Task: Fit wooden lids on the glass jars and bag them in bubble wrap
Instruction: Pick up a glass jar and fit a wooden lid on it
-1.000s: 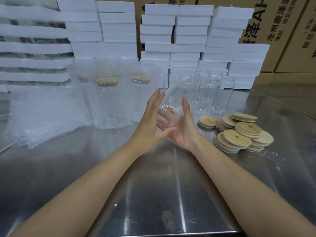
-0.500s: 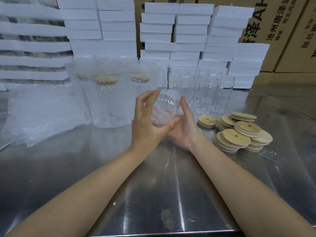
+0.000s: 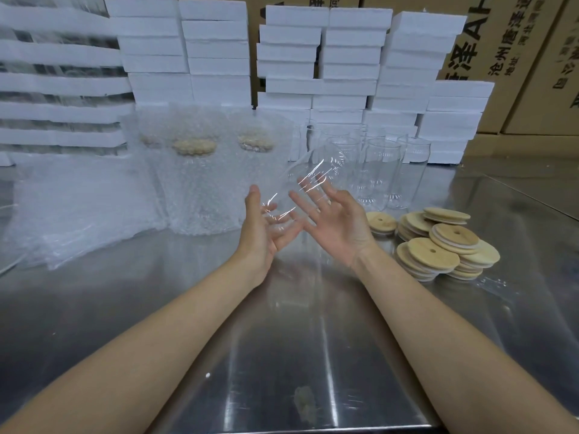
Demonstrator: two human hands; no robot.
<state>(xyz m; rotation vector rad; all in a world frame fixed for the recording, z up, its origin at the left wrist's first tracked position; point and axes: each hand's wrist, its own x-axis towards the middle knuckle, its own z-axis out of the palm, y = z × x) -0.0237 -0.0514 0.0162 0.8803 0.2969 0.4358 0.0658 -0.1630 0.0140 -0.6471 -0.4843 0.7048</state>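
Note:
A clear glass jar (image 3: 308, 183) lies tilted and blurred between my hands, above the steel table (image 3: 282, 339). My left hand (image 3: 264, 228) is under its lower end, thumb up and fingers loosely spread. My right hand (image 3: 336, 219) is palm up with straight fingers against the jar's side. Several empty jars (image 3: 379, 170) stand just behind. A pile of round wooden lids (image 3: 438, 249) lies right of my right hand. Lidded jars in bubble wrap bags (image 3: 200, 183) stand at the back left of my hands.
Flat bubble wrap bags (image 3: 78, 208) lie at the left. White foam blocks (image 3: 344, 57) are stacked along the back, with cardboard boxes (image 3: 517, 57) behind them. One lid (image 3: 380, 222) lies apart from the pile.
My left hand has let go of its grip on the jar and both hands have opened out. The jar has tipped and risen a little between them.

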